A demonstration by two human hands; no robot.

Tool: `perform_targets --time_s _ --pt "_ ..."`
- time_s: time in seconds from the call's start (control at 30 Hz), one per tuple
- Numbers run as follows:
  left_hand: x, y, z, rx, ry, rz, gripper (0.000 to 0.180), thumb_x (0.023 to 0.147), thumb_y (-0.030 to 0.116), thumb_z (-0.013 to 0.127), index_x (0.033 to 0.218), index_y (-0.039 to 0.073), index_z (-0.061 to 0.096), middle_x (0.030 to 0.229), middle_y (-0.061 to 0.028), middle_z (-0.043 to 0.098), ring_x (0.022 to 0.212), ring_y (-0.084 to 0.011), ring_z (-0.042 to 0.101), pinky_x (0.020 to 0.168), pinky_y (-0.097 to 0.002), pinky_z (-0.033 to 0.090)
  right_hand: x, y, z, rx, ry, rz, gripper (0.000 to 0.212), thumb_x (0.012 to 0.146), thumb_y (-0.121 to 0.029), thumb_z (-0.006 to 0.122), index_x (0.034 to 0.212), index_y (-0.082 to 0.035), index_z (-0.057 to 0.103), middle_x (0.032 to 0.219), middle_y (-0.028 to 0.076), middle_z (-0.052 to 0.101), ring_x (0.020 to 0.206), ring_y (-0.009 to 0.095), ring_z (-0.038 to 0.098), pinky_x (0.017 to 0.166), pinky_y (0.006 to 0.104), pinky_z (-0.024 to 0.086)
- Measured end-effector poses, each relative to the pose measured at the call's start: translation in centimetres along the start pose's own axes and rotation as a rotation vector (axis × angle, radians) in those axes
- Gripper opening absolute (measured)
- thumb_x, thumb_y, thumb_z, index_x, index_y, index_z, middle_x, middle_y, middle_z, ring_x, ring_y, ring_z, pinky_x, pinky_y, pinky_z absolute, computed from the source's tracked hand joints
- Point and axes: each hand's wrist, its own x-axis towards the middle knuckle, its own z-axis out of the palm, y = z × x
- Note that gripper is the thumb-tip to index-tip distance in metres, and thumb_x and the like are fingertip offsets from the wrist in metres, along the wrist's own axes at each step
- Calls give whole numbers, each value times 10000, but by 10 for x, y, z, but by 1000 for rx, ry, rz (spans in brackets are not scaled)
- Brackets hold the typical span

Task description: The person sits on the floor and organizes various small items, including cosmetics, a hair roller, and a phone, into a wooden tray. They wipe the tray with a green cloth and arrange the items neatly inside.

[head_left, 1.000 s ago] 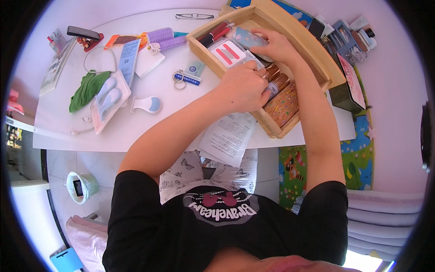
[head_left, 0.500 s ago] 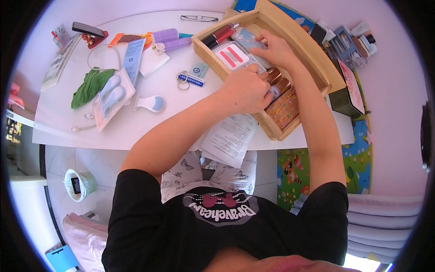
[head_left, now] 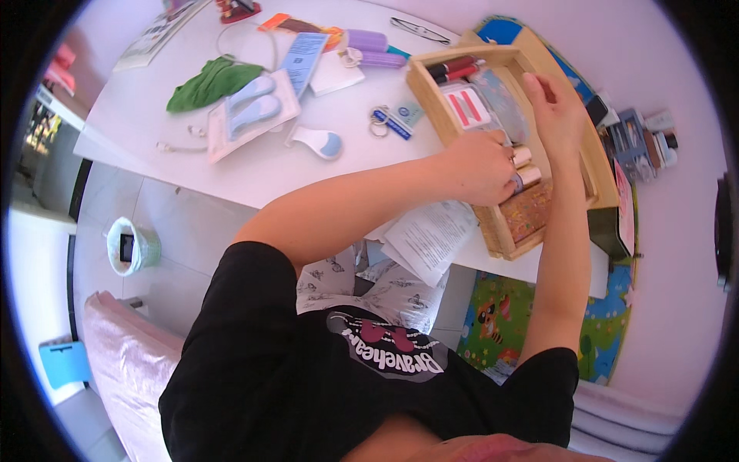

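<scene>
A light wooden tray point(head_left: 493, 225) stands on the white table, with low walls around its contents. My left hand point(head_left: 481, 165) reaches over its near wall, fingers curled down beside two gold-capped bottles point(head_left: 528, 178); what they grip, if anything, is hidden. Above the far side of the tray, my right hand point(head_left: 558, 112) is raised, thumb apart from bent fingers, with nothing visible in it. A pale blue patterned flat item point(head_left: 504, 104) lies between the hands. Next to it are a white case with pink strips point(head_left: 466, 106), red and dark pens point(head_left: 462, 69) and a brown speckled block point(head_left: 527, 210).
Left on the table point(head_left: 254, 177) lie a green cloth point(head_left: 212, 86), a blister pack point(head_left: 258, 115), a white-and-blue handled tool point(head_left: 317, 143), keys point(head_left: 394, 122), purple rollers point(head_left: 377, 50) and glasses point(head_left: 419, 31). Papers point(head_left: 431, 239) overhang the near edge. A bin point(head_left: 133, 246) stands on the floor.
My right hand has lifted off the pale blue patterned item toward the tray's far side. My left hand stays by the bottles. The whole view has turned, shifting the table's things rightward.
</scene>
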Motion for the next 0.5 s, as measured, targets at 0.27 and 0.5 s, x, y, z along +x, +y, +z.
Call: perform_targets --time_s 0.27,0.5 --pt "-5 0 -3 -99 -93 -179 313 855 296 523 701 101 713 782 -69 670 839 -265 576 734 -384 489 -52 -166 -28 401 -119 -746 273 950 -252 538 975 -1 645 872 123 654 741 204 566 741 394 475" --pt "0 0 14 57 -31 19 272 857 283 498 711 134 673 766 -53 655 832 -267 572 716 -389 463 -76 -227 -65 436 -329 -742 293 887 -401 538 870 -109 550 831 -1 552 729 161 435 785 466 369"
